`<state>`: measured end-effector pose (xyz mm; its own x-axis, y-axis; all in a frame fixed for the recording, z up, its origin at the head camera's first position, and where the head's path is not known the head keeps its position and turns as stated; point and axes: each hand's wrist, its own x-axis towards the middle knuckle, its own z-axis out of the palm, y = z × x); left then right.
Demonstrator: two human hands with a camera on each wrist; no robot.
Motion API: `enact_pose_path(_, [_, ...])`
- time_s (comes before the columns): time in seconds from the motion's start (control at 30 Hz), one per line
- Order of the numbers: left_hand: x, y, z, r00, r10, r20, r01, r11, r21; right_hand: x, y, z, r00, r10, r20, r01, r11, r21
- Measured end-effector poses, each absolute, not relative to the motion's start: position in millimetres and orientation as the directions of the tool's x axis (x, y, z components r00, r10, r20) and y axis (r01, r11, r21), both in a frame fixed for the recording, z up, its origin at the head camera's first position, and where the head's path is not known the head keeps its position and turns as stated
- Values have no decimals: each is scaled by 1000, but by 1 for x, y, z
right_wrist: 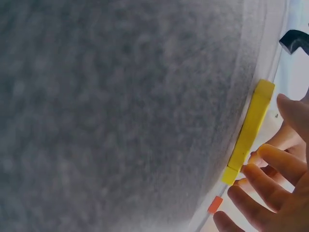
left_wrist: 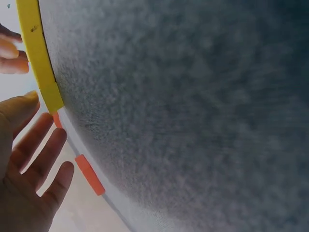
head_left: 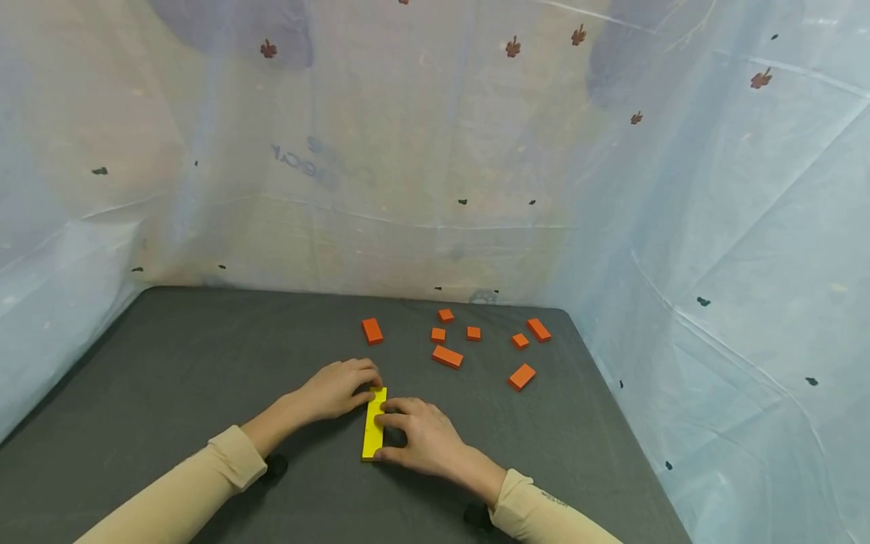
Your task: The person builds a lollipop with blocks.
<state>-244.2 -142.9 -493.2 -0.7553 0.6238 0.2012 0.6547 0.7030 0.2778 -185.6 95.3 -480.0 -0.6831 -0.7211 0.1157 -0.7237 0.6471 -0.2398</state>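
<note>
A yellow bar (head_left: 373,432) lies lengthwise on the dark table between the two hands. At its far end a seam sets off a short yellow block (left_wrist: 51,97). My left hand (head_left: 340,389) pinches this far end, its thumb against the left side and a forefinger round the end; the other fingers spread out beyond. My right hand (head_left: 428,438) rests along the bar's right side, with fingertips (right_wrist: 250,170) near the far half and the thumb by the near end. These fingers are loosely bent and spread apart.
Farther back on the table lie several orange blocks: longer ones such as this orange block (head_left: 448,357), and small ones such as this orange cube (head_left: 473,333). Pale plastic sheeting (head_left: 408,166) hangs behind the table (head_left: 170,363) and along its right side.
</note>
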Motion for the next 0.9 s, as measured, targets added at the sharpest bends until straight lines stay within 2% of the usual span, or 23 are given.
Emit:
enact_pose_path(0.23, [-230,-144,-489,-743,619,254,667,716,207,-194,112,-469,-771,-620,145,-619,678,-396])
enact_pose_path(0.47, [-207,-146,-484,-748,643,166,664,725,181,-223,142,-468,-846,-488,213,-523,687,-504])
enact_pose_path(0.7, [-190,-150,-486,-703,708,57,708,693,136,-260,170,-476,-908,-361,212,-418,749,-515])
enact_pose_path(0.9, [-187,-152,-490,-690,724,-16,714,684,147,-282,180,-479,-931,-339,137,-362,798,-481])
